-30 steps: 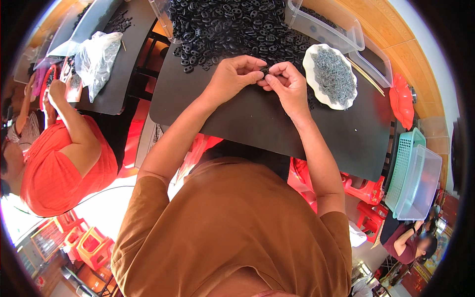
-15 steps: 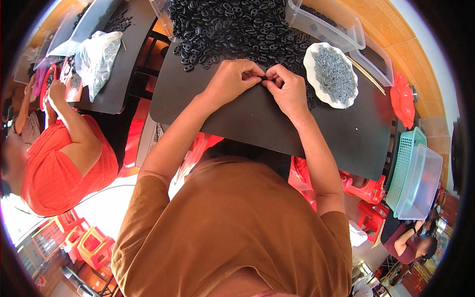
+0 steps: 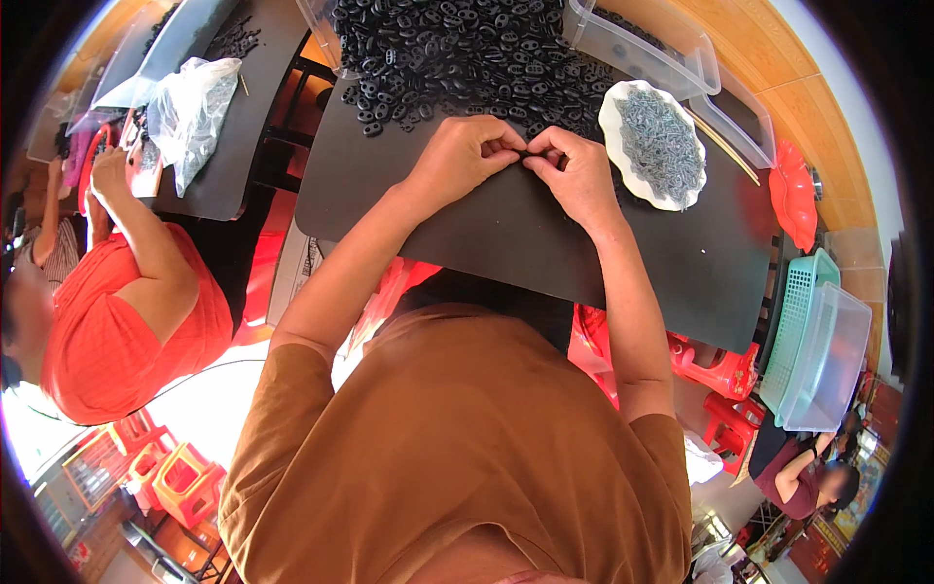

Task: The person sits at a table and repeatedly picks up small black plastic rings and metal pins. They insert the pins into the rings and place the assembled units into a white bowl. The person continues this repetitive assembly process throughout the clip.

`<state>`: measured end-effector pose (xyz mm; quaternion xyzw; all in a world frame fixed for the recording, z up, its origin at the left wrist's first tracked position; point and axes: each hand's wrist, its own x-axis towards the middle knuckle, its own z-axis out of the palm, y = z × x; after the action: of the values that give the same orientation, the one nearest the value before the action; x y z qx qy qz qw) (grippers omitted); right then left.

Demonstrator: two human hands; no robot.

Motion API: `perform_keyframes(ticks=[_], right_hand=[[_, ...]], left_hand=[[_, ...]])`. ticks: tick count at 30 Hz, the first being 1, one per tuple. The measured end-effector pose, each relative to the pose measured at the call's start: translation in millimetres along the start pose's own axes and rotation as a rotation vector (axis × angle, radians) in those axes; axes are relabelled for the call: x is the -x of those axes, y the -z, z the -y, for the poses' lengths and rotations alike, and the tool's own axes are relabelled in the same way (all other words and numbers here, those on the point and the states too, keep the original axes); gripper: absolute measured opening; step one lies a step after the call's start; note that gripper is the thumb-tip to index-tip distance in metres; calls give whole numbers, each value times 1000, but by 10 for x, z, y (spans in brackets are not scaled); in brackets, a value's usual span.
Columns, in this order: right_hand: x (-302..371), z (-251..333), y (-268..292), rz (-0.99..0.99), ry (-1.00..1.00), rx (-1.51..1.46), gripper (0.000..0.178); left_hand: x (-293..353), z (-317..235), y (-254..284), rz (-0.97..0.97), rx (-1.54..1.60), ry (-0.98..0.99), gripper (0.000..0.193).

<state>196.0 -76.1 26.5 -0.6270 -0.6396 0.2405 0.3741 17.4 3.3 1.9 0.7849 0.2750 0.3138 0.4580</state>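
Note:
Both hands meet above the dark table [image 3: 467, 234], just in front of a heap of small black oval pieces with holes [image 3: 477, 58]. My left hand [image 3: 467, 151] pinches one side of a small black piece [image 3: 526, 155], mostly covered by the fingertips. From the other side my right hand [image 3: 576, 170] pinches it between thumb and fingers. The piece's exact shape is hidden. Right of my right hand stands a white scalloped dish [image 3: 617, 161] filled with small grey metallic-looking bits [image 3: 654, 141].
Clear plastic bins [image 3: 647, 49] stand behind the heap. Thin sticks [image 3: 725, 148] and a red scalloped dish [image 3: 793, 195] lie to the right, near a green basket [image 3: 790, 331]. At the left, a person in red [image 3: 136, 321] works at another table with a plastic bag [image 3: 199, 107].
Both hands have shifted slightly to the right, still pinched together around the small piece. The right wrist has turned a little. The heap and dish look the same.

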Motion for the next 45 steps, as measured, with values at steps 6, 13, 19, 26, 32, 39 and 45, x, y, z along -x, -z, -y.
perform_keyframes(ticks=[6,13,19,26,32,39,45], right_hand=[[1,-52,-17,-3,39,-40,12],[2,-99,-69,-26,76,-86,11],[1,-99,-77,-34,103,-78,11],[-1,-104,-92,-35,119,-72,11],[0,-110,-95,-21,150,-79,10],[2,-88,-87,-34,115,-51,9],[-65,-152,179,66,-65,-385,15]], left_hand=[[4,20,-20,-5,9,-18,9],[-2,41,-29,-7,12,-37,6],[-10,69,-27,-7,-3,-73,6],[-15,81,-24,-5,-11,-110,6],[-10,107,-25,1,-50,-140,6],[-23,63,1,19,-15,-67,6],[-24,37,70,-117,164,123,14]])
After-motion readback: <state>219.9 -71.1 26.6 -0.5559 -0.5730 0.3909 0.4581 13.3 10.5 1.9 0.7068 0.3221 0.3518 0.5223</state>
